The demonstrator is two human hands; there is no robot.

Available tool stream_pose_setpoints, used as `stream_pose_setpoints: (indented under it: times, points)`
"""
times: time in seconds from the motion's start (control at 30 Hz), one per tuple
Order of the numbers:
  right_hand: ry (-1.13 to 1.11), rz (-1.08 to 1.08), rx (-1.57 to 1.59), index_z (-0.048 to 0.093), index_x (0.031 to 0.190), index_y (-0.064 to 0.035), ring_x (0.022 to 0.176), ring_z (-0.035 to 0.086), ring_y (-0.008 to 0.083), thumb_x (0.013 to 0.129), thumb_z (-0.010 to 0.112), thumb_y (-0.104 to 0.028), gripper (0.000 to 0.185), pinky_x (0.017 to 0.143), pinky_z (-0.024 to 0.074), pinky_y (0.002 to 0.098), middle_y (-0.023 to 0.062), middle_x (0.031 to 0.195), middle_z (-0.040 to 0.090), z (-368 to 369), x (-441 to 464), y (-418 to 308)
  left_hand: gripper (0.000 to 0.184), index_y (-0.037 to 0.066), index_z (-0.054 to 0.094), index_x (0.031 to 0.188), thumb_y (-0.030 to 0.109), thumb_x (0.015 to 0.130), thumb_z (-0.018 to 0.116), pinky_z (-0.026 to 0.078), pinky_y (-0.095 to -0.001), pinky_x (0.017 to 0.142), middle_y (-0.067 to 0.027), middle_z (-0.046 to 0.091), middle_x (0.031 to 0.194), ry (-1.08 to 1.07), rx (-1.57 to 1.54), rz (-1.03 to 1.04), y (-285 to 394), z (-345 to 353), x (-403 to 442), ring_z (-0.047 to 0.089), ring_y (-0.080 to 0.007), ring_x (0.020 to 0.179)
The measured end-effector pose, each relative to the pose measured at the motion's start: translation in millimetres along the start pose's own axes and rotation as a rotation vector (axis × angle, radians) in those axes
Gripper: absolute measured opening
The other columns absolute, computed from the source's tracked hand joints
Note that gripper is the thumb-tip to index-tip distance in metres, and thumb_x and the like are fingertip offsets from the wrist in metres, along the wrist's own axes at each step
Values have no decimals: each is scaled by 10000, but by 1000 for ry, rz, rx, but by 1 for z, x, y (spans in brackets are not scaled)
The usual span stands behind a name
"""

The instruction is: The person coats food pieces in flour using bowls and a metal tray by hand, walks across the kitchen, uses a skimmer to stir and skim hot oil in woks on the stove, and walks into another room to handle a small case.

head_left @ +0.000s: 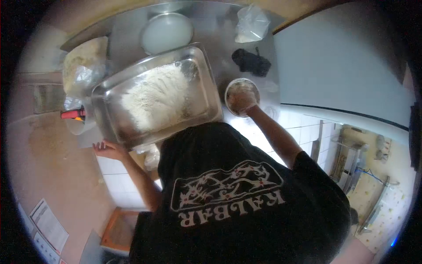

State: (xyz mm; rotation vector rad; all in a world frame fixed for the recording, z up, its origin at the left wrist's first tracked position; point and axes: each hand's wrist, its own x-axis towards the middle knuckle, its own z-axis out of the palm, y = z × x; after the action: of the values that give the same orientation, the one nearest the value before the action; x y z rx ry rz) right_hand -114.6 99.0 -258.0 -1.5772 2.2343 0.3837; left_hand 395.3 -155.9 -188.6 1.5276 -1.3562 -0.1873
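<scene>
A large clear rectangular tub (210, 83) holds a heap of white flour-like powder (156, 97). My left hand (110, 150) is beside the tub's near left corner, its fingers loosely curled and apart, with nothing visible in them. My right hand (244, 97) reaches down into a small round bowl (228, 90) to the right of the tub. Something thin and clear, like a plastic glove, seems to cover that hand. Its fingertips and the bowl's contents are blurred, so whether it grips anything cannot be made out.
Behind the tub on the metal counter (127, 33) is a round whitish basin (167, 33). A clear plastic bag (252, 24) and a dark bundled cloth-like item (251, 62) lie at right. A filled bag (85, 66) and a red-handled object (73, 114) are at left.
</scene>
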Motion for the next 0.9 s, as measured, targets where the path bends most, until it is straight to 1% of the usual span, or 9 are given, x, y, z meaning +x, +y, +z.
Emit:
stream_pose_setpoints:
  times: [0.17, 0.27, 0.37, 0.5, 0.57, 0.7, 0.8, 0.83, 0.9]
  points:
    - [-166, 150, 279, 506, 1336, -74, 1251, 489, 282, 876, 573, -393, 564, 1080, 366, 393, 165, 1365, 510, 40, 43, 62, 588, -50, 335, 1345, 371, 971, 504, 483, -409, 797, -221, 417, 1193, 39, 8, 10, -5, 1, -2, 507, -299, 972]
    - [-271, 118, 283, 555, 1281, -68, 1122, 572, 314, 845, 624, -418, 563, 947, 451, 402, 194, 1225, 597, -54, 5, 43, 574, -48, 341, 1345, 353, 971, 512, 483, -399, 791, -216, 425, 1176, 46, 2, 11, -6, -1, 0, 509, -292, 956]
    - [-291, 22, 523, 537, 1281, -38, 1125, 571, 307, 827, 675, -319, 551, 970, 442, 412, 219, 1240, 583, -146, -42, 14, 568, -48, 341, 1348, 337, 970, 518, 482, -395, 785, -206, 429, 1164, 40, 32, 31, -7, -2, 0, 510, -282, 939]
    - [-589, -13, 297, 483, 1351, -50, 1255, 483, 339, 816, 655, -445, 687, 1107, 321, 375, 192, 1333, 530, -198, -50, -10, 567, -53, 342, 1346, 330, 970, 522, 484, -390, 785, -198, 430, 1156, 39, -20, 7, -7, 0, 1, 514, -270, 928]
    - [-438, -90, 188, 418, 1384, -45, 1174, 537, 335, 801, 665, -335, 696, 1025, 404, 402, 203, 1262, 569, -141, -38, 4, 582, -53, 339, 1348, 340, 965, 533, 487, -385, 778, -198, 430, 1150, 36, -11, 48, -12, 1, 0, 513, -267, 920]
    - [25, -272, -367, 479, 1350, -43, 1204, 510, 375, 797, 637, -424, 690, 1053, 353, 495, 213, 1275, 559, -3, 1, 18, 580, -47, 332, 1353, 326, 960, 539, 489, -376, 758, -200, 421, 1156, 33, -72, 33, 2, 0, -1, 509, -260, 897]
    - [1, 162, -14, 468, 1352, -43, 1176, 521, 384, 826, 577, -406, 647, 1057, 327, 516, 213, 1260, 565, -63, -15, -23, 598, -46, 318, 1355, 332, 954, 551, 494, -377, 738, -198, 407, 1174, 49, 58, 71, -18, 2, -1, 509, -258, 890]
    - [-190, 147, 31, 442, 1366, -39, 1162, 527, 390, 844, 556, -426, 660, 1059, 323, 516, 202, 1267, 564, -97, -17, -29, 595, -45, 316, 1354, 323, 952, 555, 497, -379, 734, -198, 403, 1179, 48, 38, 62, -13, 3, 0, 511, -258, 891]
    - [20, 97, -26, 457, 1366, -54, 1202, 505, 378, 843, 561, -451, 665, 1075, 319, 492, 199, 1302, 545, -24, -8, -4, 590, -43, 311, 1351, 305, 948, 564, 502, -383, 726, -198, 394, 1190, 46, 12, 38, -6, -1, -1, 514, -258, 894]
